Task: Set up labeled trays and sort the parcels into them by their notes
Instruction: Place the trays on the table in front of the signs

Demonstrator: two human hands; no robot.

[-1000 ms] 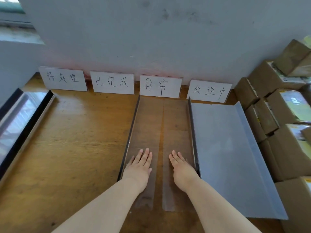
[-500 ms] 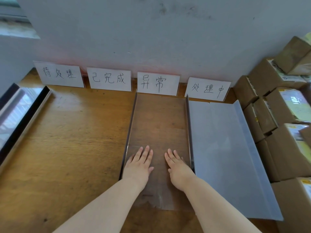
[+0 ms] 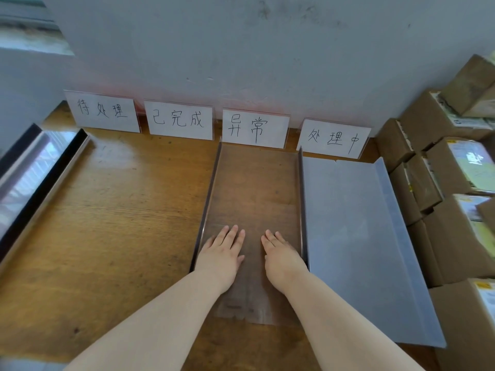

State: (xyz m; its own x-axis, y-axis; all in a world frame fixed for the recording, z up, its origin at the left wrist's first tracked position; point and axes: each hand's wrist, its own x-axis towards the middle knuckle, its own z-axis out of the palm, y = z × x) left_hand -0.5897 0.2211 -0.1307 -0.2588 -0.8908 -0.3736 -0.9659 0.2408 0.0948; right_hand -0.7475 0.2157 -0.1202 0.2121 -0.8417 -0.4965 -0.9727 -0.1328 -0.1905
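Left hand (image 3: pixel 222 253): is lying palm down with fingers straight and nearly together, pressing on the floor of the clear tray (image 3: pixel 257 183); released, grasping nothing.
Right hand (image 3: pixel 281 257): is lying flat in the same manner, fingers extended, pressing on the same floor just beside the tray's 3 o'clock wall; released, grasping nothing.
Hand spacing: both are resting toward the tray's 6 o'clock end, apart from each other.
Clear tray: is lying lengthwise on the table (image 3: pixel 120 210), its 12 o'clock end sitting just below the 异常 card (image 3: pixel 255 129).
Grey tray (image 3: pixel 353 236): is lying at 3 o'clock of the clear tray, walls touching or nearly so, below the 处理中 card (image 3: pixel 333 139).
Other cards: 待处理 (image 3: pixel 103 111) and 已完成 (image 3: pixel 179 120) are standing against the wall at 11 o'clock.
Parcels (image 3: pixel 455 183): brown boxes are sitting stacked at 3 o'clock, beyond the grey tray, some bearing notes too blurred to read.
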